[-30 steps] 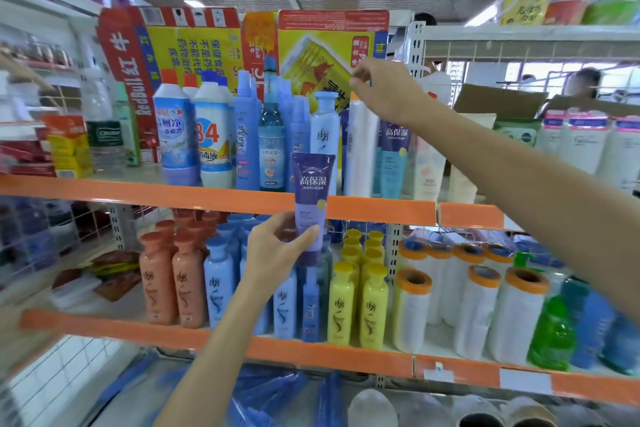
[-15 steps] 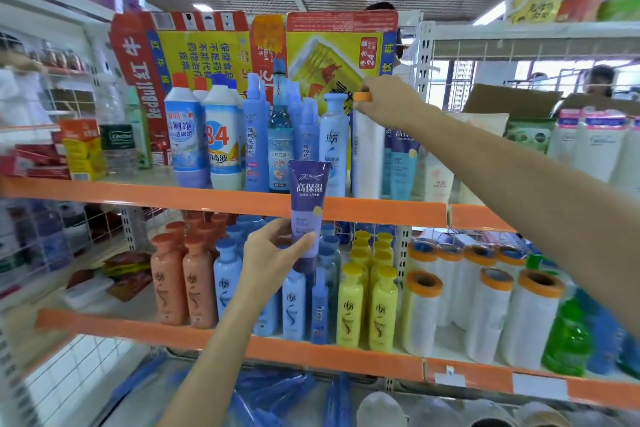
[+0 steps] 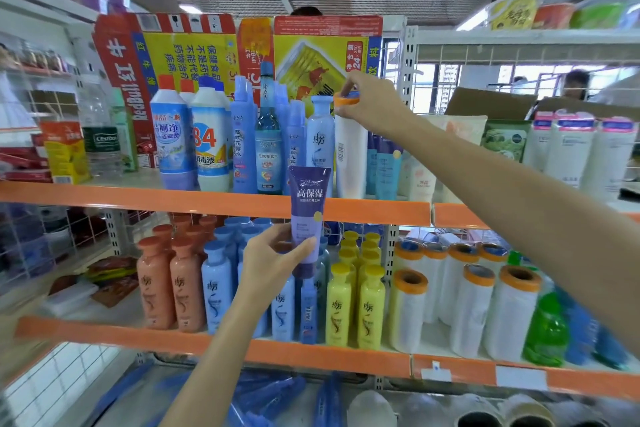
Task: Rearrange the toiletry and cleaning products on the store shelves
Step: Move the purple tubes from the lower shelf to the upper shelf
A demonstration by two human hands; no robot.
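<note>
Purple tube [image 3: 308, 218]: held upright in front of the orange edge of the upper shelf [image 3: 214, 199], long axis vertical, flat crimped end up, cap end down inside the grip; white Chinese print faces the camera.
Left hand [image 3: 273, 260]: fingers and thumb wrapped round the tube's lower part, grasping it.
White roll [image 3: 350, 149]: stands upright on the upper shelf just right of a pale blue bottle [image 3: 320, 135], long axis vertical, orange end cap [image 3: 346, 100] on top.
Right hand [image 3: 372, 102]: reaches in from the right; fingertips pinch the orange end cap from above.
Upper shelf: blue and white cleaner bottles in a row on the left, tubes and white bottles further right, a red and yellow RedBull carton [image 3: 207, 55] flattened behind them.
Lower shelf [image 3: 311, 355]: orange-brown, blue and yellow bottles in rows; orange-capped white rolls [image 3: 467, 305] to the right, then a green bottle [image 3: 545, 333].
Room: shop aisle, slatted ceiling with round lights, white wire shelving, windows at far right.
</note>
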